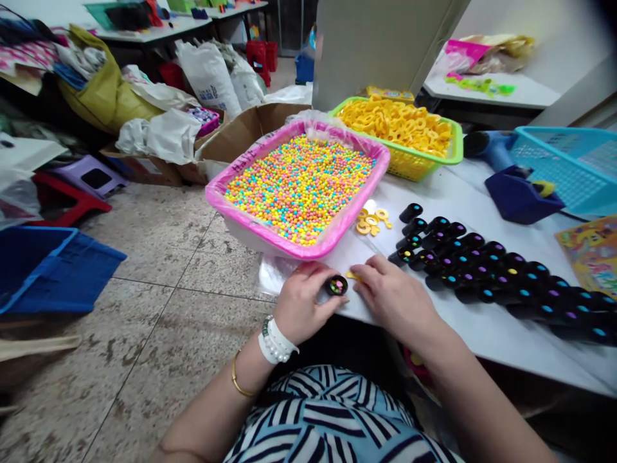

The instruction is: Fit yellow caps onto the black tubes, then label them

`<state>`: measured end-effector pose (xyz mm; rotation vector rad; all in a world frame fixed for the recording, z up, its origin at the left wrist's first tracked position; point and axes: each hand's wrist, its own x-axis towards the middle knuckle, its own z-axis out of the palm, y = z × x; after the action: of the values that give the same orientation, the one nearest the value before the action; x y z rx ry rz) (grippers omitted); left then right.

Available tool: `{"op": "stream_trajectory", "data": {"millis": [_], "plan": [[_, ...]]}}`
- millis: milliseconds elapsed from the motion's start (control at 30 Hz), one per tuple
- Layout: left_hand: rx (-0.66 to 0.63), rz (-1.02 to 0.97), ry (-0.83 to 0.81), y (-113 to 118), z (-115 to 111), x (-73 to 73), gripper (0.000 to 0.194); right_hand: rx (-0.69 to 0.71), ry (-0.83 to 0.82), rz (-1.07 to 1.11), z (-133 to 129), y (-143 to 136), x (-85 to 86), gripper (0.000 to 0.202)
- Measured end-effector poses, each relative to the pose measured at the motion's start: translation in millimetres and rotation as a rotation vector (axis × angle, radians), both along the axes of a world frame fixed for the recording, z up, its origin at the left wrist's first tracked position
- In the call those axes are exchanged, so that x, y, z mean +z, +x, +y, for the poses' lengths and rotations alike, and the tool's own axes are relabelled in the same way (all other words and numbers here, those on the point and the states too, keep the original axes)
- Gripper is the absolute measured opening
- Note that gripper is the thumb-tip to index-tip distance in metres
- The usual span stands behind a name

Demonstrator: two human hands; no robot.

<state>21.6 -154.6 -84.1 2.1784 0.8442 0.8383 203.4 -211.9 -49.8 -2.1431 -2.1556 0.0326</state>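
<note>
My left hand (301, 302) is closed round a small black cup (336, 285), its open mouth tilted up and coloured candy balls showing inside. Just right of it, my right hand (396, 294) pinches a small yellow plastic piece (354, 275), mostly covered by the fingers. Beyond both hands stands a pink tub (216, 200) lined with clear plastic and full of small coloured candy balls (299, 186). A few loose yellow plastic pieces (370, 222) lie on the table between the tub and the black cups (475, 273), which stand in rows at the right.
Behind the tub, a green basket (409, 168) is heaped with yellow ring pieces (395, 125). A dark blue holder (523, 196) and a light blue basket (573, 164) stand at the right. Left, on the floor, are a blue crate (58, 270), cardboard boxes and sacks.
</note>
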Motion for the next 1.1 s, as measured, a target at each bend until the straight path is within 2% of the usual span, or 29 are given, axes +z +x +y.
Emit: {"op": "stream_trajectory", "data": {"millis": [100, 167, 267, 300, 367, 467, 600, 800, 967, 1100], "plan": [[-0.067, 0.013, -0.016, 3.2, -0.1, 4.6, 0.030, -0.094, 0.026, 0.233, -12.8, 10.9, 2.2, 0.011], [-0.131, 0.037, -0.030, 7.5, -0.9, 7.1, 0.028, -0.180, -0.022, 0.563, -25.8, 19.0, 3.4, 0.017], [-0.199, 0.080, -0.037, 15.1, -2.3, 7.8, 0.027, -0.334, -0.166, 1.167, -42.0, 23.3, 2.5, 0.026], [-0.202, 0.095, -0.032, 17.4, -2.7, 7.3, 0.027, -0.375, -0.173, 1.315, -44.8, 21.6, 1.4, 0.028], [-0.185, 0.123, -0.016, 20.5, -3.6, 6.3, 0.027, -0.433, -0.129, 1.480, -45.3, 14.2, -1.6, 0.030], [-0.166, 0.151, 0.005, 21.5, -5.2, 6.3, 0.025, -0.473, -0.047, 1.555, -37.5, -0.1, -5.2, 0.031], [-0.162, 0.175, 0.042, 20.2, -7.1, 7.2, 0.025, -0.535, 0.072, 1.531, -28.1, -12.3, -6.3, 0.031], [-0.157, 0.204, 0.039, 19.8, -8.1, 7.0, 0.027, -0.505, 0.081, 1.411, -31.1, -15.6, -13.9, 0.028], [-0.175, 0.161, -0.059, 16.3, -11.9, 18.1, 0.033, -0.466, 0.101, 1.366, -35.7, -16.7, -17.7, 0.022], [-0.144, 0.184, -0.073, 15.5, -11.8, 23.2, 0.038, -0.488, 0.125, 1.349, -37.3, -19.1, -19.2, 0.019]]}}
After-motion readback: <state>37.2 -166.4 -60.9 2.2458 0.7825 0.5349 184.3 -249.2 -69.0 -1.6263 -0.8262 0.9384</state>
